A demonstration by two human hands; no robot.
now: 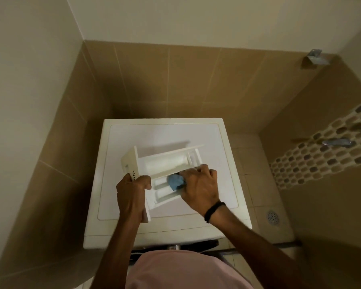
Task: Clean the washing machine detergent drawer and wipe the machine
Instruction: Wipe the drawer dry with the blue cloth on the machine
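our right hand point(200, 184) has its fingers curled round a bunched blue cloth point(176, 181), pressing it down into the near side of the detergent drawer point(167, 161); the fingertips are hidden under the knuckles, so we cannot tell how deep they reach. our left hand point(131, 192) clamps the drawer's front panel point(131, 163), thumb curled over its inner face and fingers behind it, holding the piece steady.

the drawer is out of its slot and lies on the flat top of the washing machine point(217, 142), tilted a little towards us. its long axis runs from the front panel at our left across to its open back end at our right, rising slightly away from us. the cloth sits at the right-hand end of the two narrow near compartments, so the uncleaned length, as we judge it, lies to the left of the cloth, towards the left hand. the big far compartment lies beyond the cloth, across a dividing wall.

we reckon the next stroke should follow that long axis, right to left along the narrow channels, with the right hand doing the travel since it is the one on the cloth, and the left bracing against the push.
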